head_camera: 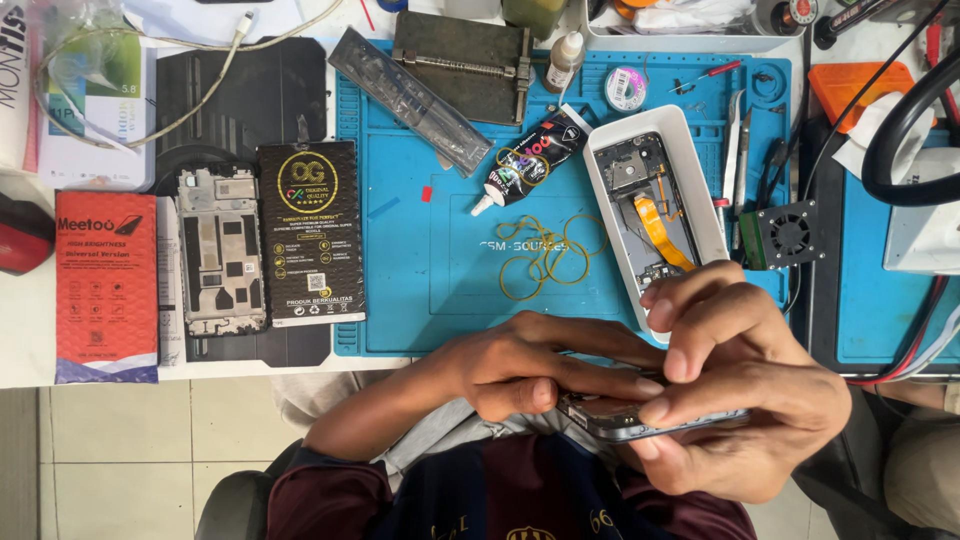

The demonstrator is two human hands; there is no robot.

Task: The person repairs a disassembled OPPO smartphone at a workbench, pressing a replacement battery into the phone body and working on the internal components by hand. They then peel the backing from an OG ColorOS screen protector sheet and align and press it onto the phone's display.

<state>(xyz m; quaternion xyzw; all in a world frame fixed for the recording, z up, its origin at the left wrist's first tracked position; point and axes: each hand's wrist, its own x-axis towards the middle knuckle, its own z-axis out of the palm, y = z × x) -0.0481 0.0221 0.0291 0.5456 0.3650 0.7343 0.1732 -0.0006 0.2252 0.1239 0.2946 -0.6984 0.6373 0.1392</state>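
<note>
Both hands grip a dark phone [640,418] held low over the lap, just in front of the bench [20,330] edge. The left hand [530,370] wraps it from the left, fingers folded over its top; the right hand [735,400] pinches its right end, fingertips curled on the upper face. Just beyond them, a blue mat [430,270] carries loose yellow rubber bands [545,255], a glue tube [530,160] and a white tray [690,165] holding an opened phone body [650,205]

Your left hand [520,370] and right hand [730,390] meet on the phone [640,418] at the near edge of the table [20,330]. Just beyond lies the work mat [450,290], with rubber bands [545,255] at its middle, a glue tube [530,158] behind them, and a tray [655,210] to their right.
</note>
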